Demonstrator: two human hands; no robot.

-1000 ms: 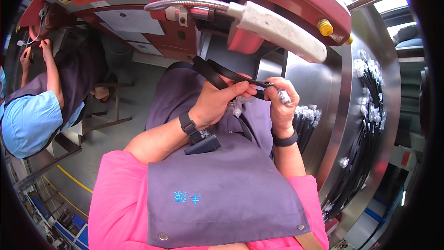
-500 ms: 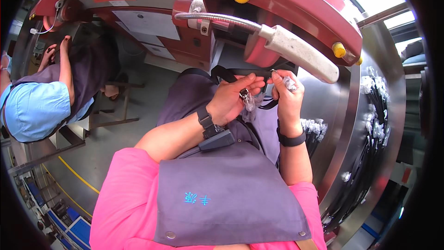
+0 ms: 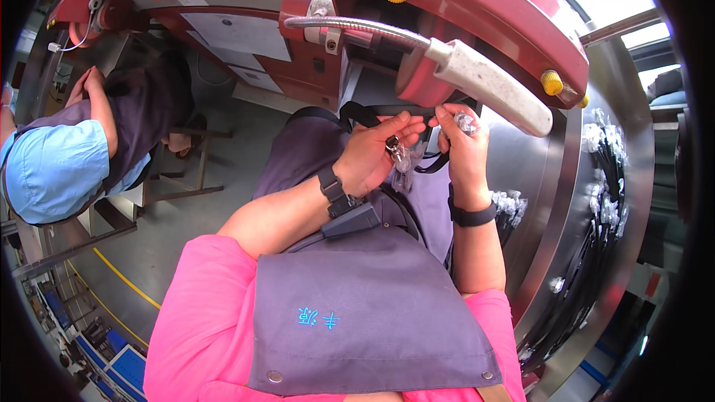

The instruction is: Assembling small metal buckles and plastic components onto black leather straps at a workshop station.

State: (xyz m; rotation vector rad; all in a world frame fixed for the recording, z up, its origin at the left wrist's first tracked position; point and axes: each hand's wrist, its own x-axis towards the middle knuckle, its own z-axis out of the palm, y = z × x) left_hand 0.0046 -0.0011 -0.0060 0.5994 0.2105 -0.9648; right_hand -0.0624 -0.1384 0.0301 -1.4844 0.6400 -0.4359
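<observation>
A thin black strap (image 3: 359, 113) runs between my two hands, under the red machine head. My left hand (image 3: 365, 152) holds it with the palm turned up and the fingers curled toward the right. From that hand hangs a metal fitting wrapped in clear plastic (image 3: 403, 159). My right hand (image 3: 465, 145) pinches the strap between thumb and forefinger, and another plastic-wrapped end (image 3: 466, 123) sticks out by its knuckles. A loop of strap droops between the hands. The exact grip of the left fingers is partly hidden.
Above my hands is a red machine (image 3: 477, 0) with yellow knobs and a pale handle (image 3: 488, 85) on a flexible metal hose. Many black straps with plastic-wrapped ends (image 3: 607, 179) lie in the metal trough at right. A co-worker in blue (image 3: 63, 164) sits at left.
My right thumb and fingertips have shifted slightly along the strap, while my left hand stays nearly in place. At left, the co-worker's hands have come together.
</observation>
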